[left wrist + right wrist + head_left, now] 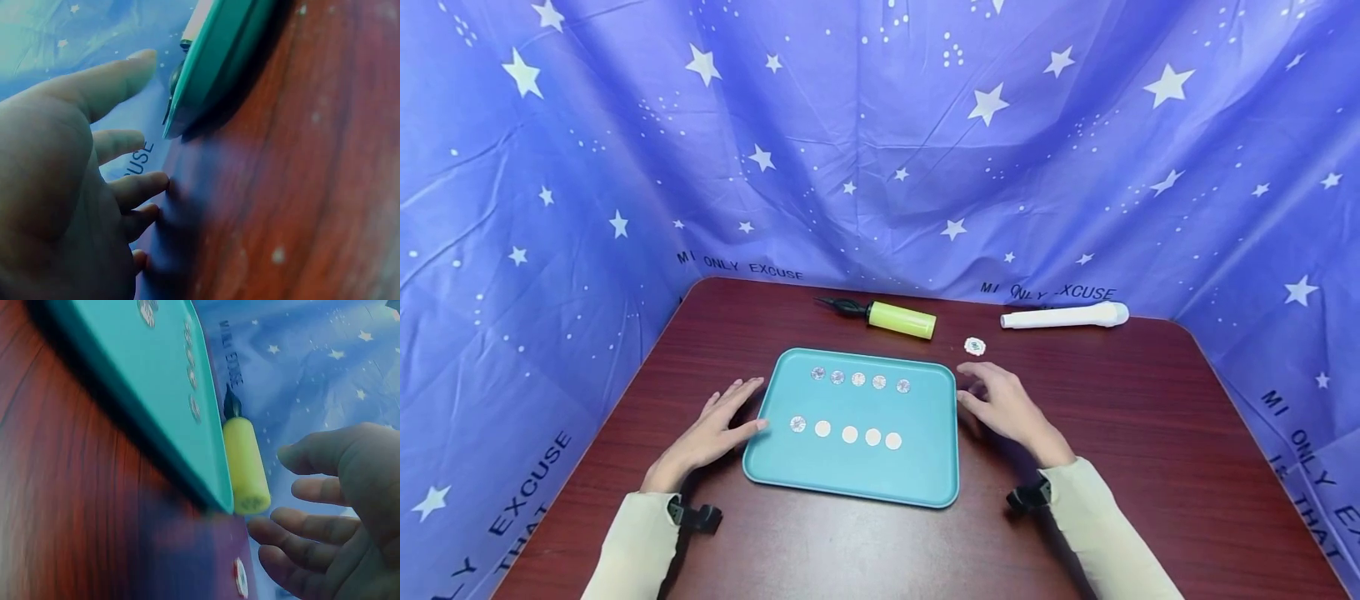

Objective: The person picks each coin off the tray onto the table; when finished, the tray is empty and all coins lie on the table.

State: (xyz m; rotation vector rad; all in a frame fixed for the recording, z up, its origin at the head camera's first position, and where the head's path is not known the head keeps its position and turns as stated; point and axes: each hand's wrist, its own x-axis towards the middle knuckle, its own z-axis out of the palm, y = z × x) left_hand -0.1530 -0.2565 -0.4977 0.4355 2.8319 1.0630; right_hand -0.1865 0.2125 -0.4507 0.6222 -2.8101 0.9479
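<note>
A teal tray (850, 475) lies on the dark wood table. Two rows of small round discs are on it: a back row of patterned ones (858, 379), and a front row with one patterned disc (798, 424) at its left end and several plain pale ones (850, 434). My left hand (711, 433) is at the tray's left edge, fingers spread and thumb near the rim, holding nothing. Beside the right edge, my right hand (1007, 408) has its fingers relaxed and loosely bent, with nothing in them. In the right wrist view its fingers (312, 525) are apart from the tray.
Behind the tray lies a yellow-green hand pump (901, 320) with a black nozzle. A white scalloped disc (975, 346) sits past the tray's back right corner. Farther right is a white wand-shaped object (1063, 316). A blue starry curtain (865, 167) surrounds the table.
</note>
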